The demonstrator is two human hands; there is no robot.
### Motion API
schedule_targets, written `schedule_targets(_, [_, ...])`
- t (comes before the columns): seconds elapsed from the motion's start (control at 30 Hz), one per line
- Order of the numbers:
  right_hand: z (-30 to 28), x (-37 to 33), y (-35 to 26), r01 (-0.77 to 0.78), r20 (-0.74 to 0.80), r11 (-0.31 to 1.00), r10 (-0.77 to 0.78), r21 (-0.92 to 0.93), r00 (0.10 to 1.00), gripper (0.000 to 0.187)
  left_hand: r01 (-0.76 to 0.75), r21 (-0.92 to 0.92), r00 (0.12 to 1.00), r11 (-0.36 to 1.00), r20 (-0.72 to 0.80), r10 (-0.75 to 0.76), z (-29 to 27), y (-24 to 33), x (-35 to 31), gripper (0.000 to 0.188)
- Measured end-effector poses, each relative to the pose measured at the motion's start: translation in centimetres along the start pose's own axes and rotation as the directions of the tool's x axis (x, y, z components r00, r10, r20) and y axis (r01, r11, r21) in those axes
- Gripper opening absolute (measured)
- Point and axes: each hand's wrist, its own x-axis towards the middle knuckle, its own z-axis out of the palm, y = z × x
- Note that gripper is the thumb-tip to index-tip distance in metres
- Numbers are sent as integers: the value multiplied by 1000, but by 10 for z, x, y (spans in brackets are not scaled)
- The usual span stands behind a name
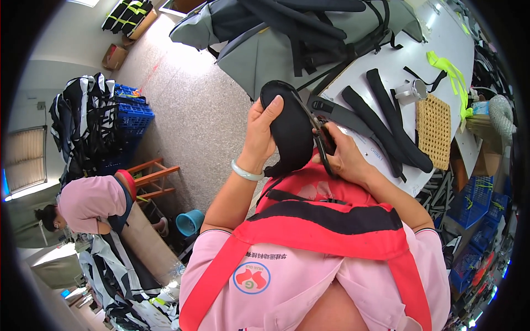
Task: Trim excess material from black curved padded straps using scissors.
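My left hand [259, 132] grips a curved black padded strap [293, 132], its thumb lying on top. The strap hangs down toward my red apron [326, 190]. In my right hand [346, 156] is a pair of scissors [307, 112], fingers wrapped round the dark handles. The metal blades point up and left, along the strap's right edge near its upper end. Whether the blades touch the fabric I cannot tell. Just beyond my right hand, more black padded straps [381, 129] lie on the white table.
The white table [406, 185] carries a metal mug [410, 92], a woven tan mat [434, 131], neon-yellow strips [455, 83] and large grey-black bags [259, 58]. At left are blue crates [132, 116], an orange stool [152, 179], a turquoise bucket [190, 222] and a bent-over person in pink [94, 204].
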Motion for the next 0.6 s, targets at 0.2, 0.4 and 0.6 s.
schedule_targets(0.2, [5,0,16,-26,14,991,25,132,1000,60,0,18,1000,1000,23,0,-2,1,-2,15])
schedule_targets(0.4, [3,1,6,44,1,995,-44,90,999,55,-11,-3,999,1000,48,11,-3,1,-5,15])
schedule_targets(0.6, [-2,0,10,-55,49,982,46,181,998,58,-21,10,999,1000,40,20,0,4,-6,16])
